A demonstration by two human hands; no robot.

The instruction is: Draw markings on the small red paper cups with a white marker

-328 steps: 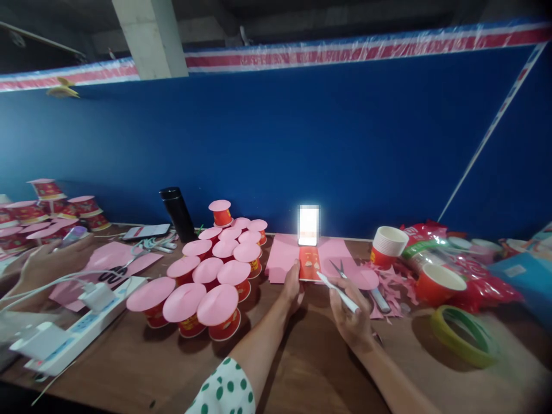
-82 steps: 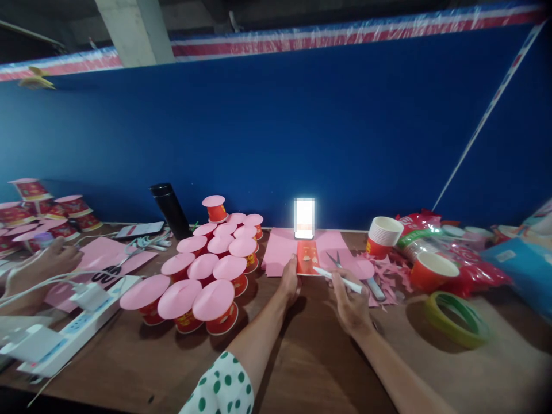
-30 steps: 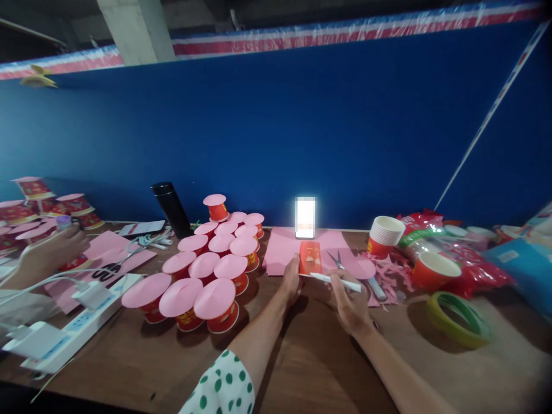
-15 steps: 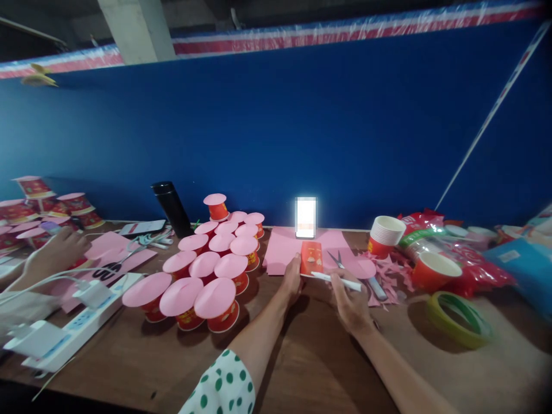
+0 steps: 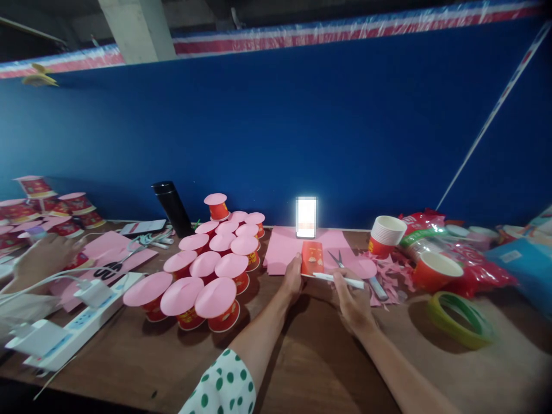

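My left hand (image 5: pixel 294 276) is closed on the left side of a red paper cup (image 5: pixel 312 256) with gold print. In my right hand (image 5: pixel 354 302) is a slim white pen-shaped stick (image 5: pixel 325 276), lying nearly level, its left end at the cup's lower edge. Whether the tip touches the cup I cannot tell. Behind the cup are pink paper sheets (image 5: pixel 280 250) and a lit phone (image 5: pixel 306 218) standing upright. Open scissors (image 5: pixel 336 259) and a pink paper disc (image 5: pixel 363 267) lie just beyond my right hand.
Upturned red cups topped with pink discs (image 5: pixel 215 298) stand left of my arms, beside a power strip (image 5: pixel 81 325) and black bottle (image 5: pixel 171 208). Stacked cups (image 5: pixel 388 233), pink scraps (image 5: pixel 390 276) and a tape roll (image 5: pixel 460 319) are rightward. Another person's hand (image 5: pixel 43 259) is far left.
My right hand and the white stick have shifted very slightly to the right. At far left the other person's hand has moved a little left and down.
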